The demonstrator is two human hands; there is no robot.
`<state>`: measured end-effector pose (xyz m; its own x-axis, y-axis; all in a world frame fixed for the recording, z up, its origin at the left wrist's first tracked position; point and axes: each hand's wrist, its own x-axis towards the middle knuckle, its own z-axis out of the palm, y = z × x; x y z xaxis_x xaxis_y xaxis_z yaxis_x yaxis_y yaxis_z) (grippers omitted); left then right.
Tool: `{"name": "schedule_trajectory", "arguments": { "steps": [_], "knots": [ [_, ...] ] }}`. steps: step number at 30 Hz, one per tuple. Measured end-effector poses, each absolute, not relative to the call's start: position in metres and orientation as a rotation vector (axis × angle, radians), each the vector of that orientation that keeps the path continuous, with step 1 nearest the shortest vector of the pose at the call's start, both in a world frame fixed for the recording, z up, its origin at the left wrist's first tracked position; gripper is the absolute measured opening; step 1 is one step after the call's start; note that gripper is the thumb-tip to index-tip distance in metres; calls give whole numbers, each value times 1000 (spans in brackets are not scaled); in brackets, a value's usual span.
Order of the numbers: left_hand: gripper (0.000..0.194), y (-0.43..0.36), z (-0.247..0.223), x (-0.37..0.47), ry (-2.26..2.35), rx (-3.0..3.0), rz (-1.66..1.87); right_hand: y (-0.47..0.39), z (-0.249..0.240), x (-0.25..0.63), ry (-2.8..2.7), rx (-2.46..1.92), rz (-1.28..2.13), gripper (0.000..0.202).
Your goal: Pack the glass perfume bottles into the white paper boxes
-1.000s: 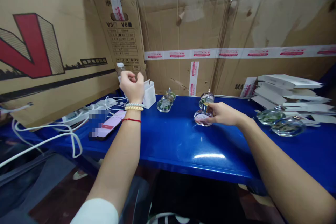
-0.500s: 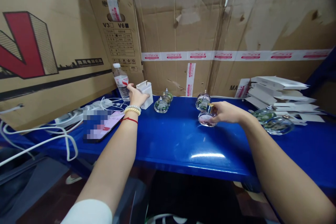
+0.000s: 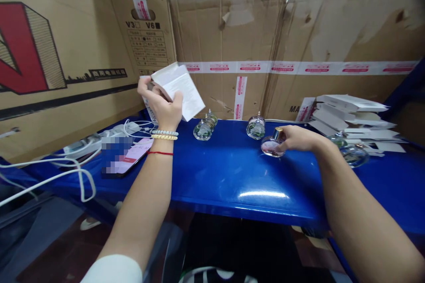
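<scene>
With clock positions read from the middle of the view, the left hand (image 3: 164, 106) is at 10 o'clock, its grip clasping a white box (image 3: 187, 93) that tilts in the air, thumb across the printed face; the small text on that face is illegible; the right hand (image 3: 297, 138), between 3 and 4 o'clock, has its grip on a pink-labelled bottle (image 3: 270, 147) with a gold neck, low over the blue worktop (image 3: 219, 177); the wording on its label cannot be read.

Between 10 and 11 o'clock a brown carton (image 3: 148, 48) reads "V3" and "V6", the square after V6 filled black, with a table of fine print underneath; at 9 to 10 o'clock a larger carton (image 3: 89, 40) bears a big red letter, cut off by the edge, and a dark banner of Chinese characters; white tape (image 3: 250, 66) with red print too small to read crosses the rear cardboard (image 3: 212, 9); just above 3 o'clock the letters "MA" show beside another tape strip; a stack of white cartons (image 3: 352, 117) lies at 3 o'clock; a phone (image 3: 133, 159) with a pink screen lies between 8 and 9 o'clock.
</scene>
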<state>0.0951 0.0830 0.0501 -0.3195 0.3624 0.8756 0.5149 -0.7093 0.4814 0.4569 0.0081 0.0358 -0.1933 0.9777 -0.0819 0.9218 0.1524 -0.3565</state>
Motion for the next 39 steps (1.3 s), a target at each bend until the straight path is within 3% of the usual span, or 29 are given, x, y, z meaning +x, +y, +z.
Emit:
{"name": "schedule_trajectory", "arguments": {
  "steps": [4,7,12,16,26,29,34,39],
  "knots": [
    [60,70,48,132,-634,-2141,-2260,9,37,462,-2175,-1887,460,38],
    [53,61,32,160,-546,-2564,-2122,6,38,463,-2027,-1725,292,45],
    [51,50,7,186,-677,-2998,-1733,-5,37,444,-1857,-1174,181,26],
    [51,45,1,192,-706,-3065,-1664,-12,36,422,-2010,-945,145,17],
    [48,47,-1,197,-578,-3188,-1907,-14,38,411,-1945,-1034,116,36],
    [50,45,1,198,-556,-3185,-1979,-10,35,410,-1862,-1067,140,31],
    [56,42,4,197,-631,-3153,-1981,-6,30,406,-1814,-1006,303,20],
    [59,43,4,197,-685,-3142,-1997,-6,25,403,-1828,-1068,553,30]
  ]
}}
